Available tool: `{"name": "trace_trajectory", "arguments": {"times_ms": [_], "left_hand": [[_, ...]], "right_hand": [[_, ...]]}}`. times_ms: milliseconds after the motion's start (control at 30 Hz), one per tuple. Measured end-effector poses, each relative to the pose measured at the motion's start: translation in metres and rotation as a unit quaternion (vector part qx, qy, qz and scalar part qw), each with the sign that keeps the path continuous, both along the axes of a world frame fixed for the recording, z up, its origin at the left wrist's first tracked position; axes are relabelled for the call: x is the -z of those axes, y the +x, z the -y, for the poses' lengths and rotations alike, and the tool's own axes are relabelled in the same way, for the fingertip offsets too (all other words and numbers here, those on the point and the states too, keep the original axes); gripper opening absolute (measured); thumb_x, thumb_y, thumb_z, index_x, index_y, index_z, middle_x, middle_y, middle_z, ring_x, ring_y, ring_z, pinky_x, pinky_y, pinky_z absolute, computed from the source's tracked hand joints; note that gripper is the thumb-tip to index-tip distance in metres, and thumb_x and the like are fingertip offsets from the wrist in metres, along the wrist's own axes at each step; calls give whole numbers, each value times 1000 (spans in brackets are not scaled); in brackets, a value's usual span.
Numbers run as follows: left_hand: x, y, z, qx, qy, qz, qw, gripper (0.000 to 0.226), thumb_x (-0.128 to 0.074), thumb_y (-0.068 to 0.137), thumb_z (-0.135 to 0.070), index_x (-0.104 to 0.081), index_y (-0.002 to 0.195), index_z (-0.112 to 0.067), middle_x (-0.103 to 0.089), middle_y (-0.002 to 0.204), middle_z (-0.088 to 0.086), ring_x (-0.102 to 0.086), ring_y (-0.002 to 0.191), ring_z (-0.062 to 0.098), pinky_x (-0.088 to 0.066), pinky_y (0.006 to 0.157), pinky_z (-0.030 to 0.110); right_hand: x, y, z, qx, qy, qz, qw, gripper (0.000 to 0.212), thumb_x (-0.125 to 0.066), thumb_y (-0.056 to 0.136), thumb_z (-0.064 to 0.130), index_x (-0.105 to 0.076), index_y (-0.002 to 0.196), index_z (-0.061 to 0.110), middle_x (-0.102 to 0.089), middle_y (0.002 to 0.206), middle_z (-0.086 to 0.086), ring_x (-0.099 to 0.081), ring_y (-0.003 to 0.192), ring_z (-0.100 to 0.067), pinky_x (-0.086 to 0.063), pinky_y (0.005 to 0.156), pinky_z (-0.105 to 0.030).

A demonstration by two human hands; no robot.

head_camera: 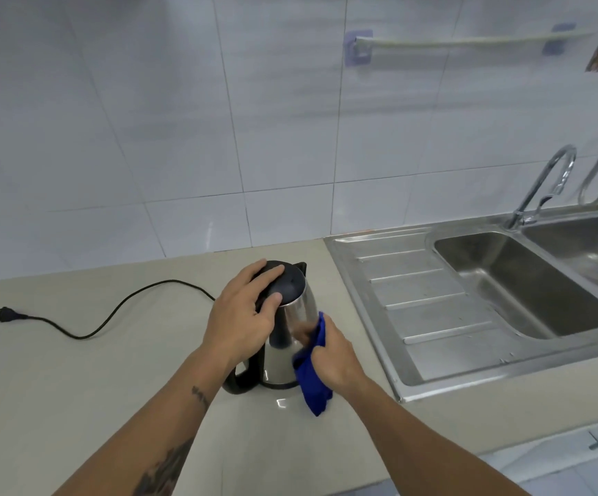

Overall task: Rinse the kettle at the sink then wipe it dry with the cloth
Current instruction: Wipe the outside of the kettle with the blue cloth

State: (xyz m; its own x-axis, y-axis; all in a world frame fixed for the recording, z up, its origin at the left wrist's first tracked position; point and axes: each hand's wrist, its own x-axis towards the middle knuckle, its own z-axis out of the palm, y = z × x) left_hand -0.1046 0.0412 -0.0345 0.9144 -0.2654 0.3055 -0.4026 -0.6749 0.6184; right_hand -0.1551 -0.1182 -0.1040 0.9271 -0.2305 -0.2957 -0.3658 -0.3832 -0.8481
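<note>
A steel kettle (292, 316) with a black lid and black handle stands upright on the beige counter (93, 381), left of the sink. My left hand (242, 316) rests on top of it, fingers spread over the lid and the top of the handle. My right hand (329, 356) grips a blue cloth (313, 384) and presses it against the kettle's right side. The cloth's lower end hangs down to the counter. The kettle's base is partly hidden by the cloth.
A black power cord with its plug (7, 314) lies loose on the counter to the left. The steel sink (526, 298) with ribbed drainboard and a curved tap (548, 184) sits at the right. A towel rail (469, 40) is on the tiled wall.
</note>
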Motion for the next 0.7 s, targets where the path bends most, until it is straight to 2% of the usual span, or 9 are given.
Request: {"name": "trace_trajectory", "arguments": {"times_ms": [67,133,200,267,333,400,467,567,700], "left_hand": [[0,-1,0,0,4,-4,1000,46,-54,97,-29,-51,141,-40,-38,152,-21,-37,138,6,-30,110,24],[0,-1,0,-5,4,-7,1000,46,-53,97,-29,-50,142,-40,-37,153,-21,-36,139,6,-30,111,25],[0,-1,-1,-12,3,-8,1000,46,-53,98,-27,-50,142,-38,-37,154,-19,-36,140,8,-31,113,28],[0,0,-1,-9,8,-9,1000,47,-51,99,-20,-50,144,-34,-37,155,-15,-35,141,11,-29,113,28],[0,3,-2,2,7,-19,1000,49,-49,99,-13,-48,145,-31,-36,156,-11,-32,142,13,-26,114,26],[0,6,-2,10,1,-38,999,52,-47,99,-9,-46,147,-28,-34,157,-8,-29,144,15,-23,116,27],[-1,6,-1,13,-10,-61,998,53,-46,99,-7,-44,149,-26,-31,157,-6,-26,145,15,-21,118,28],[-3,3,1,-8,-25,-79,997,54,-44,99,-7,-40,151,-24,-27,158,-4,-21,146,16,-15,116,23],[-9,3,2,-39,-39,-102,993,55,-42,100,-7,-38,151,-24,-24,158,-3,-17,145,17,-13,112,21]], "right_hand": [[0,-4,0,2,26,-30,999,53,-49,81,-12,-48,121,23,-66,111,-1,-66,95,-14,-60,82,-35],[-3,-8,-6,12,37,-16,999,55,-52,80,-13,-45,123,20,-63,110,-3,-64,91,-13,-60,73,-29],[-7,-15,-13,8,23,21,999,69,-55,79,-11,-40,138,22,-59,122,-2,-63,102,-16,-60,84,-35],[-12,-21,-17,0,5,70,998,87,-57,82,-7,-25,156,25,-47,144,2,-54,125,-19,-53,103,-41],[-15,-22,-21,-7,-16,128,992,89,-60,86,-1,-20,161,27,-31,160,7,-48,132,-22,-43,113,-45],[-18,-17,-23,0,-21,187,982,85,-64,86,8,-27,159,29,-30,156,10,-52,108,-22,-48,108,-47],[-21,-11,-25,17,-24,230,973,79,-67,87,11,-35,157,27,-35,142,11,-48,101,-14,-51,103,-38],[-24,0,-24,39,-9,232,972,71,-67,92,9,-38,155,26,-39,133,8,-49,116,-8,-45,107,-29],[-13,8,-23,31,29,178,983,74,-63,95,13,-30,158,33,-39,150,4,-42,135,-15,-39,117,-39]]}}
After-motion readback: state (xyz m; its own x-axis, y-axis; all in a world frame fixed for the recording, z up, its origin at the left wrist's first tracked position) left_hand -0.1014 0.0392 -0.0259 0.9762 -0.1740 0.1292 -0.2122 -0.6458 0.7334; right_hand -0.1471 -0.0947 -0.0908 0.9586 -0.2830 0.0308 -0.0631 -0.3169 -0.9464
